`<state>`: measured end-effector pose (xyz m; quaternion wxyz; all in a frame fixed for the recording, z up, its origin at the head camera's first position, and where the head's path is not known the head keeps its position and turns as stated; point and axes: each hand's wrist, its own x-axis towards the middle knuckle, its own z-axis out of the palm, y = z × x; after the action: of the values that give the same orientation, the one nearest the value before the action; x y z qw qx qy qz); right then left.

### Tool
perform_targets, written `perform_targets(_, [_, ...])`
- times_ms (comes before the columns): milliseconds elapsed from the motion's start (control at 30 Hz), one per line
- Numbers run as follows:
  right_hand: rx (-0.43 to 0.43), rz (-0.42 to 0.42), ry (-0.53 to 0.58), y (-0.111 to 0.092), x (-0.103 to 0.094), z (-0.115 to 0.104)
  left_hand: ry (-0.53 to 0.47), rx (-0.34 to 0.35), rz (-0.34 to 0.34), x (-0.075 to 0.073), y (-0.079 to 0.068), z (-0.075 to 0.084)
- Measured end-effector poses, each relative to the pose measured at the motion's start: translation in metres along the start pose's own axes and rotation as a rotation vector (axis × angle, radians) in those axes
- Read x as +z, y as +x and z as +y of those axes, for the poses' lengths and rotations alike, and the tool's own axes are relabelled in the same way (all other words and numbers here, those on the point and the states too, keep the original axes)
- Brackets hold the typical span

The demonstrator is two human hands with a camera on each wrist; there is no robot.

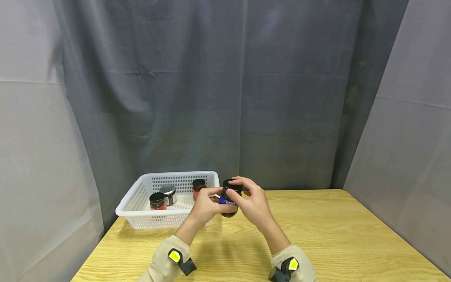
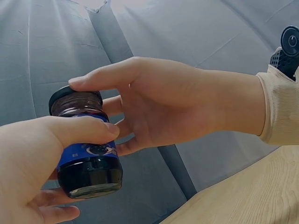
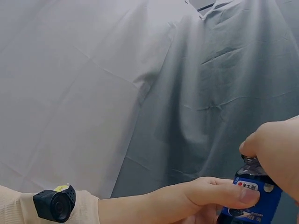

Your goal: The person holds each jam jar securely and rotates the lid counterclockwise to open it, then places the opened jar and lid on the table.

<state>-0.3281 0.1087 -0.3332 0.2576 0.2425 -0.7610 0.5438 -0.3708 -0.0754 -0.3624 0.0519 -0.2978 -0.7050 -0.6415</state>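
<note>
Above the table, to the right of the basket, a glass jar (image 1: 230,214) with a blue label and black lid is held in the air between both hands. The left hand (image 1: 204,207) grips its body, thumb across the blue label (image 2: 81,151). At the top, the right hand (image 1: 254,203) has its thumb and fingers around the black lid (image 1: 230,184). The left wrist view shows the jar tilted, its dark base (image 2: 91,177) toward the camera. In the right wrist view the label (image 3: 252,196) shows, while the right hand (image 3: 278,151) covers most of the lid.
A white perforated plastic basket (image 1: 158,213) stands on the left of the wooden table (image 1: 317,227). Inside are a red-labelled jar (image 1: 157,200), a silver-lidded jar (image 1: 169,192) and another black-lidded jar (image 1: 199,185). Grey curtains (image 1: 197,98) hang behind and at both sides.
</note>
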Motion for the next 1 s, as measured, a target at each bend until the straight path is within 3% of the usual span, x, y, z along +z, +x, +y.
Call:
perform_targets(400, [-0.002,-0.028,0.020,-0.0018,0.0017,0.0000,0.003,-0.007,0.004,0.0018,-0.0016,0.0010])
perform_targets(700, [0.016,0.059,-0.055,-0.0004,0.0017,0.0020,0.023,-0.015,0.002,0.0029,-0.0009,0.0001])
perform_targets(1000, [0.003,0.023,-0.069,0.0009,-0.0018,-0.0001,0.019,-0.020,0.014,0.0004,-0.0003,-0.0006])
